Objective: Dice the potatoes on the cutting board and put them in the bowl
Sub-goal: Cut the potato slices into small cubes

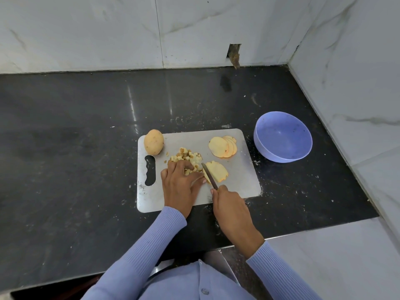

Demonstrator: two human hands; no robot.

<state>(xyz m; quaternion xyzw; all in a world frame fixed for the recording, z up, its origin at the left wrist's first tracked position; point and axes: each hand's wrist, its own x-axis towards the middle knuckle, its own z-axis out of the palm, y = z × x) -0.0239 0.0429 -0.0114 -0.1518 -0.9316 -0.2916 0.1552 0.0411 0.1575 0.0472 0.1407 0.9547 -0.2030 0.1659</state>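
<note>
A grey cutting board (242, 182) lies on the black counter. A whole unpeeled potato (153, 142) rests at its far left corner. A heap of diced potato (187, 158) sits mid-board. My left hand (180, 182) lies over the near side of the heap, fingers bent and touching the dice and the left end of a stack of potato slices (217, 171). My right hand (231, 211) grips a knife (209, 175), whose blade rests along that stack's left edge. A second fan of slices (223, 146) lies at the far right of the board. The blue bowl (283, 137), empty, stands right of the board.
Marble walls close the counter at the back and right (346, 83). A broken hole in the back wall (234, 54) sits above the counter. The counter's front edge (303, 234) steps in on the right. Potato crumbs dot the dark surface around the board.
</note>
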